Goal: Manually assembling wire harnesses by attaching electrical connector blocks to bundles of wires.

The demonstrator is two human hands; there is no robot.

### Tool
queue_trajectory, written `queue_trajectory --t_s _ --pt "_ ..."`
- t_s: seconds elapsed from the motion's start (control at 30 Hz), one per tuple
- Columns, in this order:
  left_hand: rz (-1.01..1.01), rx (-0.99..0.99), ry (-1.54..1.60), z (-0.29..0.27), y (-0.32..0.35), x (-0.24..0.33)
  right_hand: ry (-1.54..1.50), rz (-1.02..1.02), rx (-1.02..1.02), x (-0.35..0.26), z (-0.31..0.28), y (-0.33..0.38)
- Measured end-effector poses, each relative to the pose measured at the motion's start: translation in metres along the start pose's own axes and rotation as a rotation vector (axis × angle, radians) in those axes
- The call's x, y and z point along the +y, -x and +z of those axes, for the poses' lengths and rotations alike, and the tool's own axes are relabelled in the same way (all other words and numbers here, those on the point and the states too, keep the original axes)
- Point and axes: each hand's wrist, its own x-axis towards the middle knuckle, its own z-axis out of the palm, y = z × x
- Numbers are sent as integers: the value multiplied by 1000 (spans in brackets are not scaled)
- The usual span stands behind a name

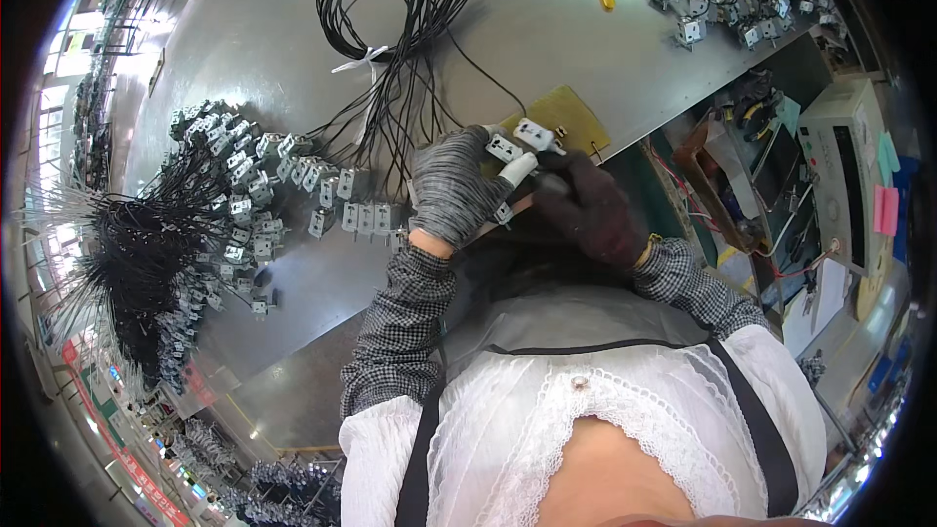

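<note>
Head view, sole feed: my camera sits on the wearer's head, looking steeply down over the chest onto the grey workbench (547,29). Fisheye lens; bench edges bow toward the dark circular rim. Close range: left hand (451,187) and right hand (589,210) sit near centre, forearms entering from below. No second view to compare.

Two small white-faced metal parts (519,141) w/ black wires, side by side, on yellow pad (571,112)
</note>
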Motion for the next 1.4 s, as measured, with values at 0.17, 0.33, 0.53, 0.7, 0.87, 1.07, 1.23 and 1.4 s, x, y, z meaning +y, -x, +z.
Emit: queue_trajectory --t_s 0.17,0.33,0.53,0.7,0.87,1.07,1.23,1.4 --pt "65 197 707 44 18 -6 -1466 492 -327 1 -24 25" --pt "74 347 -89 11 43 7 -1466 588 -330 -4 -27 26" --pt "112 182 -165 22 51 -13 -981 357 -329 -23 -36 9" --pt "212 160 -211 18 51 3 -798 170 -119 -3 -43 -21" --pt "215 111 -280 19 39 -6 -901 193 -63 3 -47 -50" --pt "170 354 102 38 16 -3 -801 174 13 3 -34 -61" --pt "178 358 -164 39 12 -2 -622 10 -28 3 -45 -33" --pt "237 322 -200 24 16 8 -311 102 -87 2 -50 6"
